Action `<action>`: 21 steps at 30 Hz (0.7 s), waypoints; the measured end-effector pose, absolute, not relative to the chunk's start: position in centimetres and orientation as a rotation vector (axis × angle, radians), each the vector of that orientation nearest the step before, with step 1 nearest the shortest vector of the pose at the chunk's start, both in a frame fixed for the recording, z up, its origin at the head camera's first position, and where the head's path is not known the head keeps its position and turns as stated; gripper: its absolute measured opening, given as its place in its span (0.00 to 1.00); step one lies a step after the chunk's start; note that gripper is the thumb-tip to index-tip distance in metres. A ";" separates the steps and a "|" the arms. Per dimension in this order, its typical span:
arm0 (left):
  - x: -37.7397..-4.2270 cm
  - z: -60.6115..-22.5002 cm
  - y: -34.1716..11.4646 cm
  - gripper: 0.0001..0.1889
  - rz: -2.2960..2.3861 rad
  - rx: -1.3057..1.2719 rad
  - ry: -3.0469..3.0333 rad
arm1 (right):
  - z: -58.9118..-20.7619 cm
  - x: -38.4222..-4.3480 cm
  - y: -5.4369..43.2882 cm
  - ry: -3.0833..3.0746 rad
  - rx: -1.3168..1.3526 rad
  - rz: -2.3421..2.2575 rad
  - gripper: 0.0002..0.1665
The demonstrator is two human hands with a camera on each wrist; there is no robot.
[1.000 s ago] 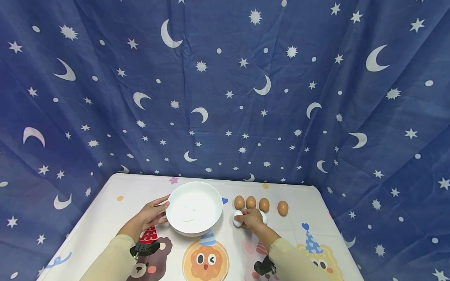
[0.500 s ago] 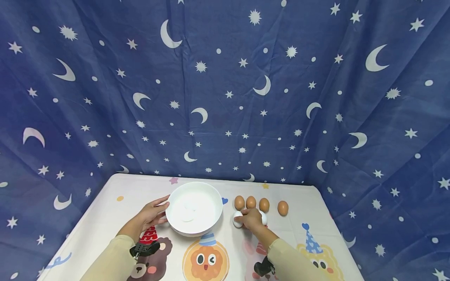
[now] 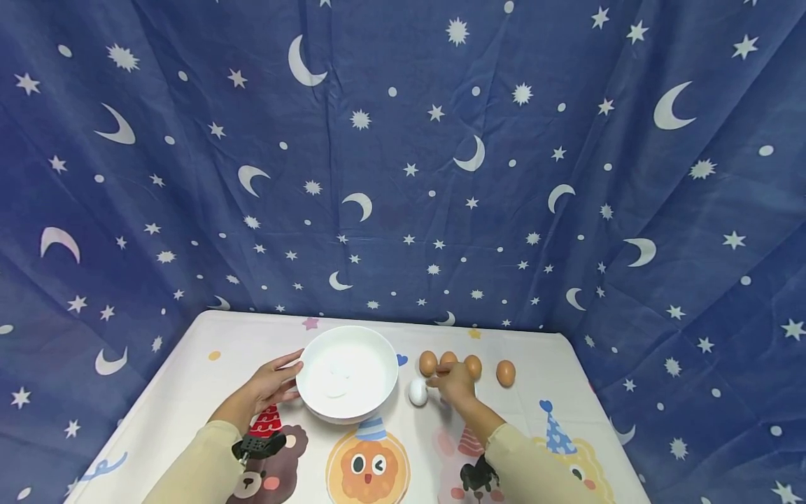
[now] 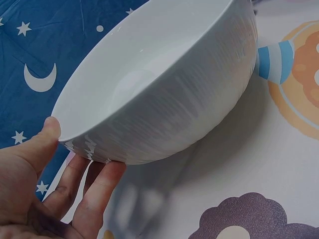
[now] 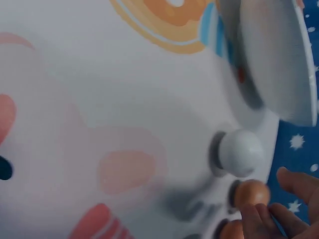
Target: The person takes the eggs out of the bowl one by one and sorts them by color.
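1. I see the left hand [image 3: 271, 385] clamped on the left side of a white bowl [image 3: 376, 360]. The thumb presses at the rim, and the fingers support the outer wall from underneath.
2. The right hand [image 3: 457, 383] is well apart from the left one. Its thumb and fingers are separated from each other, close over the eggs.
3. The white bowl is left of the middle of the worktop [image 3: 248, 339], with its opening upward. I cannot tell if its base rests fully flat.
4. A white egg [image 3: 418, 392] lies between the white bowl and the right hand, just beside the right thumb. In my right wrist view, a gap shows between this egg and the fingers.
5. Behind it, four brown eggs [image 3: 428, 363] make a row. Three are near each other; the fourth lies separately, more to the right. The right hand hides part of the two middle ones.
6. Both arms wear pale sleeves [image 3: 195, 462], with a black device [image 3: 259, 446] at each wrist.
7. The worktop cover has printed cartoon figures, among them a brown bear [image 3: 283, 472] and an orange round face [image 3: 368, 469].
8. Behind everything hangs a blue curtain [image 3: 403, 262] with white moons and stars.
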State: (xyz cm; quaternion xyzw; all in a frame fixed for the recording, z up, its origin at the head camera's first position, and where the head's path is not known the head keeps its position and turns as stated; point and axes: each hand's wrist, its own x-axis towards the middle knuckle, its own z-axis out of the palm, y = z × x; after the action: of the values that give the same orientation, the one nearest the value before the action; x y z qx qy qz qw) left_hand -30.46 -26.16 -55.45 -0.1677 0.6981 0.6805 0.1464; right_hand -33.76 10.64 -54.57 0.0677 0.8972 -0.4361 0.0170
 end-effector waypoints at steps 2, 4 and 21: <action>-30.5 -55.4 -26.1 0.29 1.956 -0.483 2.012 | -54.0 -33.8 10.2 2.797 0.166 -1.405 0.22; -30.5 -55.4 -26.1 0.30 1.951 -0.475 2.013 | -53.3 -33.7 9.5 2.769 0.124 -1.479 0.21; -30.4 -55.4 -26.2 0.30 1.973 -0.459 1.991 | -51.0 -32.8 0.3 2.380 0.042 -1.666 0.24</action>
State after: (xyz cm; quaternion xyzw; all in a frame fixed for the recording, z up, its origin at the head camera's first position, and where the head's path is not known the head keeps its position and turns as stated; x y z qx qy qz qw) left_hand -30.44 -26.16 -55.45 -0.1599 0.6930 0.6868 0.1499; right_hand -32.80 0.30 -50.98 0.0143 0.8135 -0.5693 0.1179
